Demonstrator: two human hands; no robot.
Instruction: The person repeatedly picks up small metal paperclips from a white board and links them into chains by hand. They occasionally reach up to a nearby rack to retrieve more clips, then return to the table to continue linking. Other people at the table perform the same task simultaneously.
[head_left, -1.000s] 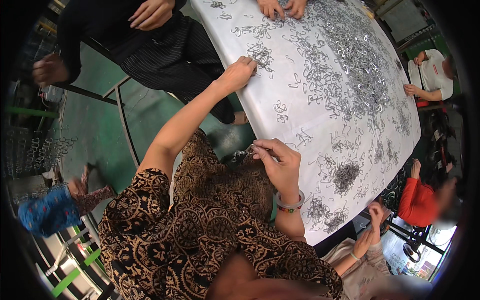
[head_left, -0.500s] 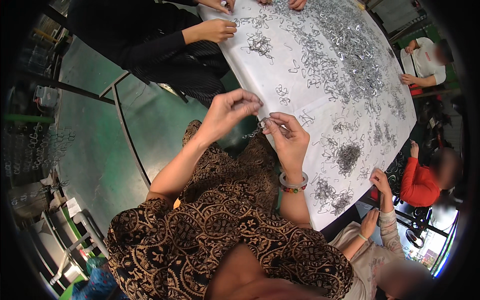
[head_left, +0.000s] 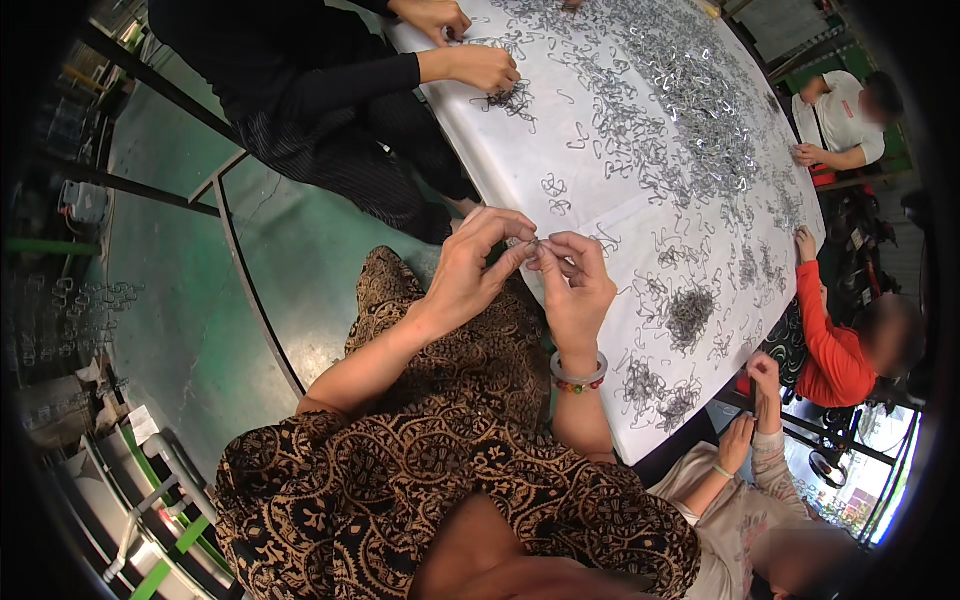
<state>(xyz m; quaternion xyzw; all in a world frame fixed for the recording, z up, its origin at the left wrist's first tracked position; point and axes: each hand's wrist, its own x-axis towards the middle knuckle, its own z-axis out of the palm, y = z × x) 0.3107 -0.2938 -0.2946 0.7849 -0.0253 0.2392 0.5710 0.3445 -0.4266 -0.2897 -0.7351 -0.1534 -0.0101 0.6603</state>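
Note:
My left hand (head_left: pixel 474 266) and my right hand (head_left: pixel 577 279) meet fingertip to fingertip beside the table's edge. Both are closed in a pinch around a small grey metal wire hook (head_left: pixel 535 242); most of it is hidden by the fingers. A bangle and a beaded bracelet (head_left: pixel 579 375) circle my right wrist. Just beyond my hands, a few bent wire hooks (head_left: pixel 555 193) lie on the white tabletop (head_left: pixel 530 150). To the right of my right hand sits a dense tangle of similar hooks (head_left: pixel 690 315), with another loose pile (head_left: pixel 655 393) nearer me.
A large glinting heap of metal hooks (head_left: pixel 700 110) covers the far tabletop. At the upper left, a co-worker's hand (head_left: pixel 485 70) touches a small pile. Other people work along the right side, one in a red sleeve (head_left: pixel 820 345). A metal frame (head_left: pixel 245 265) stands left on the green floor.
My left hand has come down and right, closing its fingertips against my right hand's. A short chain seen under my hands is now out of sight. The upper-left co-worker's hand has moved right onto a pile.

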